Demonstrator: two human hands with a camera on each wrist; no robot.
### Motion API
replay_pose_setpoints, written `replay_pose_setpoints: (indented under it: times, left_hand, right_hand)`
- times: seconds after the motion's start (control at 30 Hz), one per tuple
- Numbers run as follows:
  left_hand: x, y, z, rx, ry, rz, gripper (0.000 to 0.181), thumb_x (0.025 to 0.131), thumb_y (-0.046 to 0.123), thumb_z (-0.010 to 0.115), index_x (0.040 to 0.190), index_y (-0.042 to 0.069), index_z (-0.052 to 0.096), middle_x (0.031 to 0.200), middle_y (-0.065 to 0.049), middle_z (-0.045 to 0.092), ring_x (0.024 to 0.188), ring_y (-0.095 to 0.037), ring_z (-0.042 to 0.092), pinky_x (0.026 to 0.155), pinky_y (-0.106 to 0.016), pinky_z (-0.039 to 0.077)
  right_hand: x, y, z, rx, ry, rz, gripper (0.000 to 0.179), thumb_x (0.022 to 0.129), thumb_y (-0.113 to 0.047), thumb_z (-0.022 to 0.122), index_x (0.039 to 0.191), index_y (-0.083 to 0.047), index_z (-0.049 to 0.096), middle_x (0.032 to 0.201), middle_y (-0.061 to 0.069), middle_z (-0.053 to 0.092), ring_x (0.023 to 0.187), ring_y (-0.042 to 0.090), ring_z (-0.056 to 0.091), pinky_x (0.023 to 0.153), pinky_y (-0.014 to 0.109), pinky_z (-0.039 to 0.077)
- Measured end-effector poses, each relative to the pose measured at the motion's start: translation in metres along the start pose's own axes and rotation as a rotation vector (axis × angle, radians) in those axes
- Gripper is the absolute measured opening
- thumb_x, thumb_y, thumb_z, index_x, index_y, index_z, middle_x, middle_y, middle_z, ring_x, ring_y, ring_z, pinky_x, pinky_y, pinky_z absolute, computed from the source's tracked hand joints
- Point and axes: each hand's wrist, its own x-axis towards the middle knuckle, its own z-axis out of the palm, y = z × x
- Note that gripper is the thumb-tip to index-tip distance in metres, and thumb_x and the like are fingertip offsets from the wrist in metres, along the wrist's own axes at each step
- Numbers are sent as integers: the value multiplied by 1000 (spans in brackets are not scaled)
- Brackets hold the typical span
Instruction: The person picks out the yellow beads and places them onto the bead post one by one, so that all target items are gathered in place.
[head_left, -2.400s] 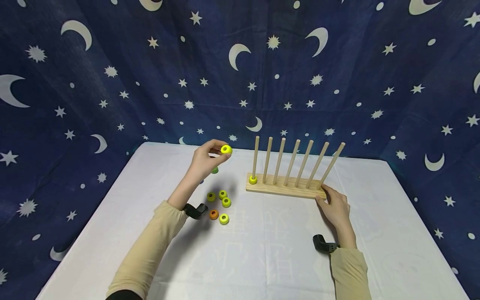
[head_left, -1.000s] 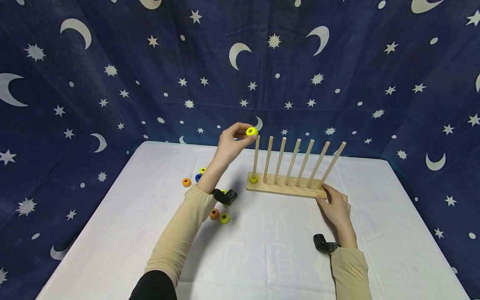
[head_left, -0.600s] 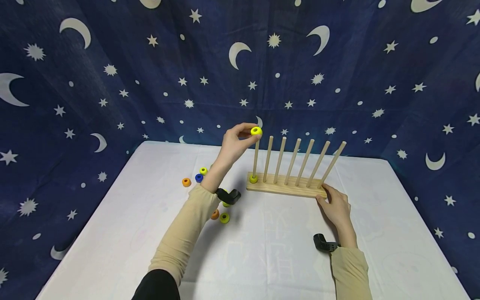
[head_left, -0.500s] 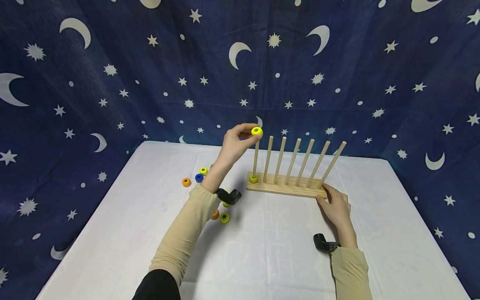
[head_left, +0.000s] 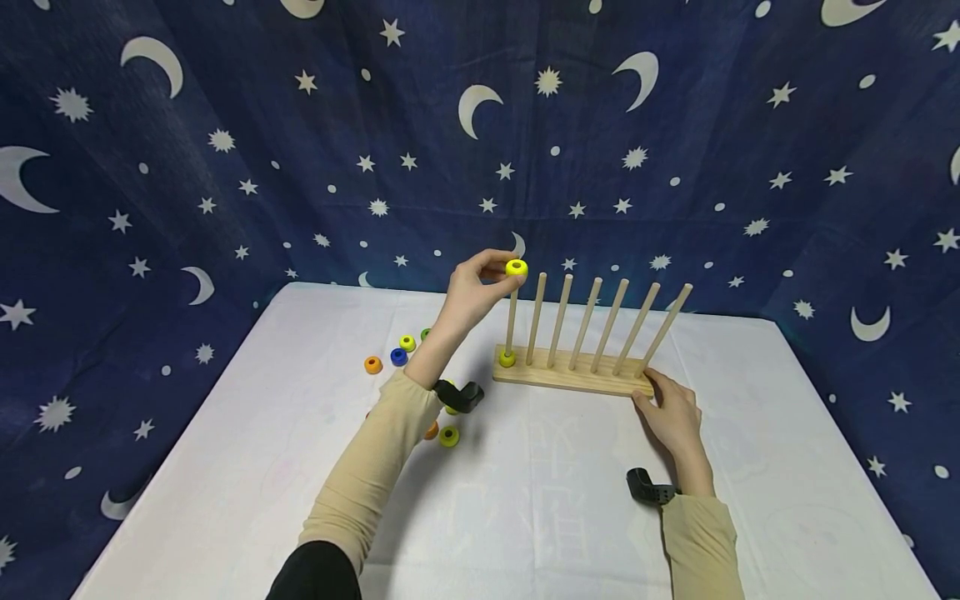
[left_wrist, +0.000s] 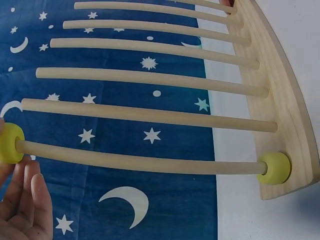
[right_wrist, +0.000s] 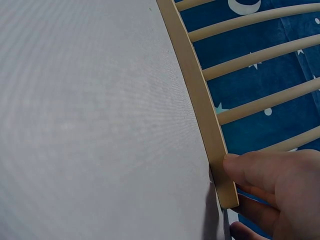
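Observation:
My left hand (head_left: 471, 293) pinches a yellow bead (head_left: 516, 267) between thumb and fingers at the tip of the leftmost wooden peg (head_left: 512, 321). In the left wrist view that bead (left_wrist: 12, 144) sits right at the peg's end, its hole lined up with it. Another yellow bead (left_wrist: 276, 168) rests at the bottom of the same peg. Several more pegs rise bare from the flat wooden base (head_left: 573, 378). At the base's right end, my right hand (head_left: 670, 415) grips the wood, with the thumb (right_wrist: 245, 167) on its front side in the right wrist view.
Loose beads lie left of the rack: an orange one (head_left: 372, 364), a blue one (head_left: 398, 357), yellow ones such as the front bead (head_left: 448, 436), and a green one (head_left: 425, 333). My left forearm hides some. A starry blue cloth (head_left: 337, 167) hangs behind the white table (head_left: 540, 508).
My left hand has carried the yellow bead right and up from above the loose beads to the leftmost peg, then slightly down at its tip. The right hand has stayed on the base.

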Motion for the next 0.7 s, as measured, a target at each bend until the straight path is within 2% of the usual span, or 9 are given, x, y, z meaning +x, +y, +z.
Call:
replay_pose_setpoints:
  times: [0.7]
  left_hand:
    - [0,-7,2,1,4,-11,34,85,16,72,118,12,66,109,-9,67,101,-22,62,82,-29,53]
  right_hand:
    - [0,-1,0,4,0,-1,55,94,-20,55,144,-2,40,148,26,38,135,46,27,104,62,20]
